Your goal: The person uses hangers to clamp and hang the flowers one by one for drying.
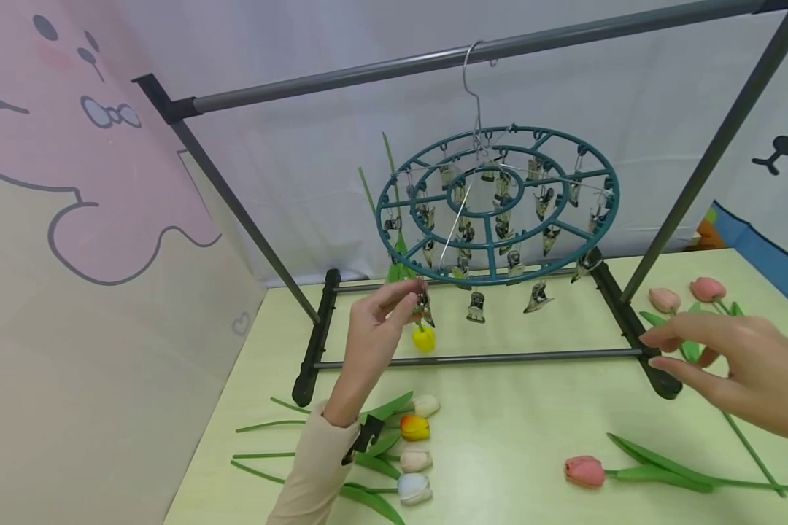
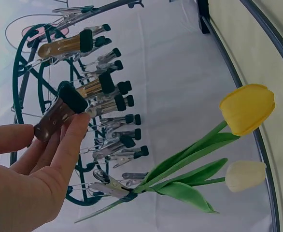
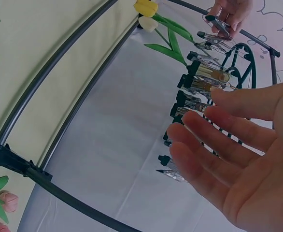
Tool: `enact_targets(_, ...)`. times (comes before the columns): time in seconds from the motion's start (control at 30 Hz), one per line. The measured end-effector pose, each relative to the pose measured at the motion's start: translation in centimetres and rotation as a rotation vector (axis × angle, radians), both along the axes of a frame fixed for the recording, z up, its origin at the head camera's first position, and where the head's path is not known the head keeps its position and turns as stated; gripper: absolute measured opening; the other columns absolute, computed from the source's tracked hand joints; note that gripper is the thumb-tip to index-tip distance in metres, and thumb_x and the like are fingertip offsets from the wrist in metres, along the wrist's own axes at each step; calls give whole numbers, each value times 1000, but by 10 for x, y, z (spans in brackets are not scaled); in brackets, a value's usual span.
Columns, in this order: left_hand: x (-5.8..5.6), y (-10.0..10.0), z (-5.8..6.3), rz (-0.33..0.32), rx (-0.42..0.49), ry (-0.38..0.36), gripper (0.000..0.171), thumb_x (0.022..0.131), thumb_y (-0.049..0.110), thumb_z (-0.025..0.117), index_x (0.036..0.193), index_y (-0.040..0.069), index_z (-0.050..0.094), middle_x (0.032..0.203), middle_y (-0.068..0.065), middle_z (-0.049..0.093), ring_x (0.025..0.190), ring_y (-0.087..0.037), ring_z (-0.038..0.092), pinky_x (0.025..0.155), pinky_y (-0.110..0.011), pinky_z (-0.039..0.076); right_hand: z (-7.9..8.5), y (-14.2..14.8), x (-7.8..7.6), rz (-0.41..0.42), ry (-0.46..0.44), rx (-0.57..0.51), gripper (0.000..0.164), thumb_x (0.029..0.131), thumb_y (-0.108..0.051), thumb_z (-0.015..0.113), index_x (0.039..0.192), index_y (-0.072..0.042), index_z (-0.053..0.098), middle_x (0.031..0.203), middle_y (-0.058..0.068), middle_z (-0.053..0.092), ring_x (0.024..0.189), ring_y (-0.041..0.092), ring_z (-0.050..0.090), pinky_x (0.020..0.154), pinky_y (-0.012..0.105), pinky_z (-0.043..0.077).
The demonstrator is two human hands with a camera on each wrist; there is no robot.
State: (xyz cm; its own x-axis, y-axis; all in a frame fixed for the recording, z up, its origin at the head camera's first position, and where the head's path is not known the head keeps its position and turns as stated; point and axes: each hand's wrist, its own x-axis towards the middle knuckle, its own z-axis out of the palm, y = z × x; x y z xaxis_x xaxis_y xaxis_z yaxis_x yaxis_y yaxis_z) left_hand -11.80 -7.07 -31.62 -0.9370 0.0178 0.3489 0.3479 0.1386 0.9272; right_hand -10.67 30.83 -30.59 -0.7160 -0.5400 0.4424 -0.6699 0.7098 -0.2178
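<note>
A round dark green hanger (image 1: 491, 280) with several metal clips hangs by its hook from a rack bar. My left hand (image 1: 377, 328) is at its near left edge. Thumb and fingers pinch a clip (image 2: 59, 113), whose dark-tipped jaws hold no flower. Farther back, a yellow tulip (image 2: 247, 110) and a white tulip (image 2: 245, 176) hang head down, their stems by the hanger's clips. On the right side, my right hand (image 1: 742, 364) is in the air beside the rack foot, thumb and fingers apart, holding nothing.
The dark rack (image 1: 479, 359) stands on a pale green table (image 1: 499, 437). White, orange-yellow and bluish tulips (image 1: 415, 488) lie at the front left. A pink tulip (image 1: 584, 472) lies at the front right, others (image 1: 707, 289) behind my right hand. A pale curtain (image 1: 289, 182) hangs behind.
</note>
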Motion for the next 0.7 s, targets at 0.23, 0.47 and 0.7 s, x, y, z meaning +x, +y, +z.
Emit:
enact_targets(0.23,3,5,0,-9,-32,-23,27,91,11,64,117,2,65,112,-8,65,99,-19,62,82,-30,55,-14,15,2,-47,-80,105,38,58,-7,86,91,-17,69,85,-11,64,71,-3,52,47,20,44)
enact_targets(0.47,4,13,1,-48,-27,-16,29,87,12,69,114,2,65,102,-10,64,88,-21,63,76,-32,57,-29,31,2,-105,-249,264,36,64,-25,86,95,-18,68,94,-7,64,72,6,55,49,21,43)
enact_targets(0.7,6,19,3,-139,-5,-4,26,87,10,69,111,2,66,105,-9,62,87,-21,63,72,-36,58,-47,52,0,-122,-423,332,44,64,-30,86,101,-17,67,98,-6,62,76,10,55,52,26,46)
